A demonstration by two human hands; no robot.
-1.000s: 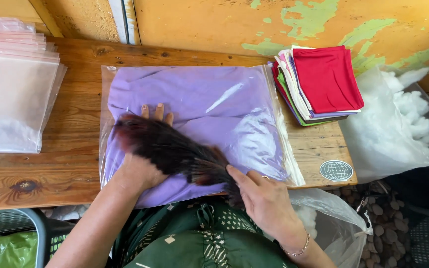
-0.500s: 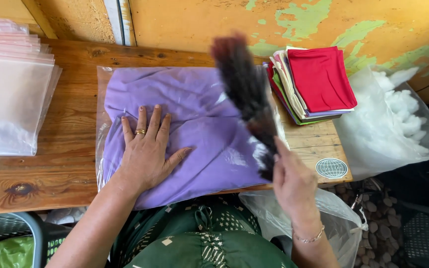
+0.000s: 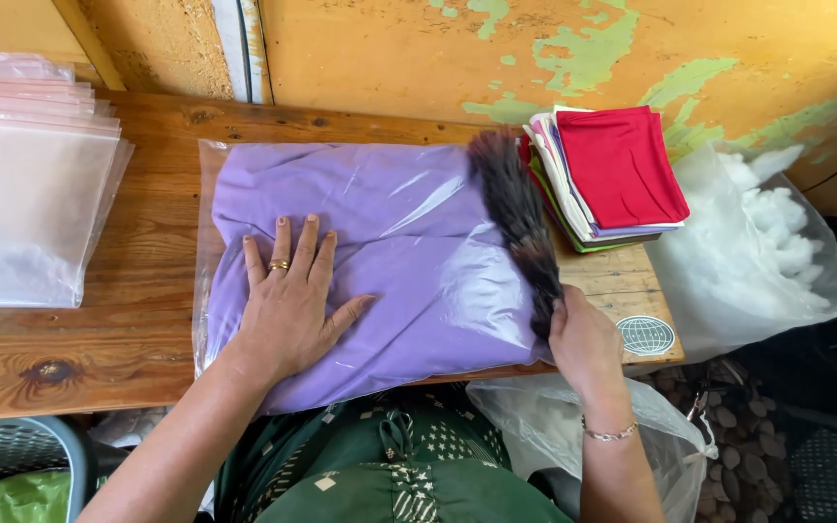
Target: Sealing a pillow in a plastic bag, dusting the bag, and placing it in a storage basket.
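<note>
Two hands work here: my left hand [image 3: 288,300] lies spread flat on the bagged purple cloth [image 3: 380,252], my right hand [image 3: 585,339] grips a dark feather duster [image 3: 520,218] on the counter [image 3: 99,339].

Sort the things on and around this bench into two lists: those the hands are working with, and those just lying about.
In use:
left hand pressing flat on the bagged purple cloth
right hand gripping the dark brush

Lying about:
clear bag stack
folded cloth pile
bag of white stuffing
</note>
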